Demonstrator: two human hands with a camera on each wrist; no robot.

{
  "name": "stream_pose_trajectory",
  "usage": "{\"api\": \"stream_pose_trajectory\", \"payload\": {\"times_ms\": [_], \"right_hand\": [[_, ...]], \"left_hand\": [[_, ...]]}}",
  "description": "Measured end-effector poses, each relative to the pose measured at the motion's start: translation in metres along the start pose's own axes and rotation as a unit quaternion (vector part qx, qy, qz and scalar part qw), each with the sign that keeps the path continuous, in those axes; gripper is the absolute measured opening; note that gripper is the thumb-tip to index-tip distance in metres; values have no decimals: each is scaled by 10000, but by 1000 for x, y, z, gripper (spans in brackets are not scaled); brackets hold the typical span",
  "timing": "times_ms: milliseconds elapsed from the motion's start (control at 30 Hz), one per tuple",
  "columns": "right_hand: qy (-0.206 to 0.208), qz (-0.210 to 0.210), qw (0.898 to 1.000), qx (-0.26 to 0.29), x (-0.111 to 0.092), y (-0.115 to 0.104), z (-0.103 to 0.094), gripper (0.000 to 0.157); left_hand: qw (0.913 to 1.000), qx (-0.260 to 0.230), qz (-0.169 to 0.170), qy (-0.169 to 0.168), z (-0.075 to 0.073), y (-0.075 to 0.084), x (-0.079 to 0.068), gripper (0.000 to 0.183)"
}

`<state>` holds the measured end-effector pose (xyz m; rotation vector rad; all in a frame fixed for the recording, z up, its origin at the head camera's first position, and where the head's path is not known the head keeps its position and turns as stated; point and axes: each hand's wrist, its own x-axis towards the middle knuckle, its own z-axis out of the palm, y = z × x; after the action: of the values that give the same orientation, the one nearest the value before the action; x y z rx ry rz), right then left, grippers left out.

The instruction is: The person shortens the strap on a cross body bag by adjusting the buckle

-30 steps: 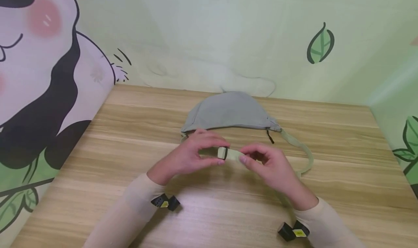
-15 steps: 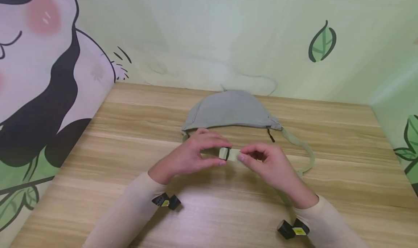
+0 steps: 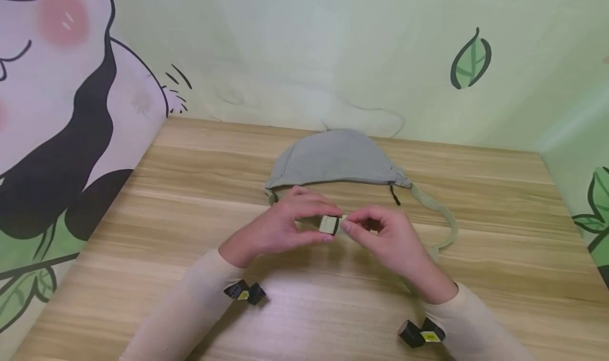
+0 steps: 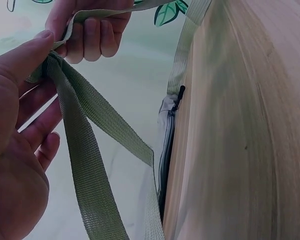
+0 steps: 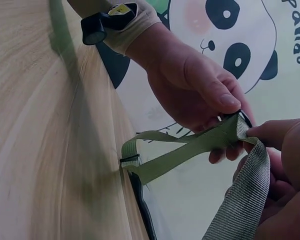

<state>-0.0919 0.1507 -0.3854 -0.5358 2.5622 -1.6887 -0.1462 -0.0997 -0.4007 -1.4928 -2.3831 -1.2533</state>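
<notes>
A grey waist bag [image 3: 333, 159] lies at the back of the table, its pale green webbing strap [image 3: 448, 221] curving round on the right. My left hand [image 3: 278, 221] holds a black strap slider [image 3: 335, 225] by its edges, between thumb and fingers. Close beside the slider, my right hand [image 3: 390, 238] pinches the strap between thumb and forefinger. In the left wrist view, two lengths of webbing [image 4: 85, 145] hang down from the left fingertips. The right wrist view shows the webbing [image 5: 242, 192] bent over at the right hand's fingertips.
The wood table [image 3: 304, 308] meets a printed panda wall [image 3: 285, 59] at its back edge. A black zipper pull [image 3: 395, 195] hangs from the bag's front right corner. Black cameras [image 3: 245, 292] sit on both wrists.
My right hand has moved slightly left, up to the slider. The stretch of strap showing between the two hands has shortened, and the piece left of the slider looks a little longer.
</notes>
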Motion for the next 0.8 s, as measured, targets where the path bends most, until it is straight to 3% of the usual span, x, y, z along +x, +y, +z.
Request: {"api": "stream_pose_trajectory", "payload": {"times_ms": [167,333,667,800], "right_hand": [[-71,197,9998,-41,-1,5,-4,11],[-426,193,9989,-37,-6,12,-13,11],[-717,-134,9966,395,-7,14,-14,10],[-847,-22,9951,517,-6,11,-15,11]], "left_hand": [[9998,2,81,196,-2,-3,-3,43],[9993,-30,9,384,-10,-4,-9,44],[9995,-55,187,252,-9,-6,-8,44],[9995,-107,212,211,-6,-8,-7,44]]}}
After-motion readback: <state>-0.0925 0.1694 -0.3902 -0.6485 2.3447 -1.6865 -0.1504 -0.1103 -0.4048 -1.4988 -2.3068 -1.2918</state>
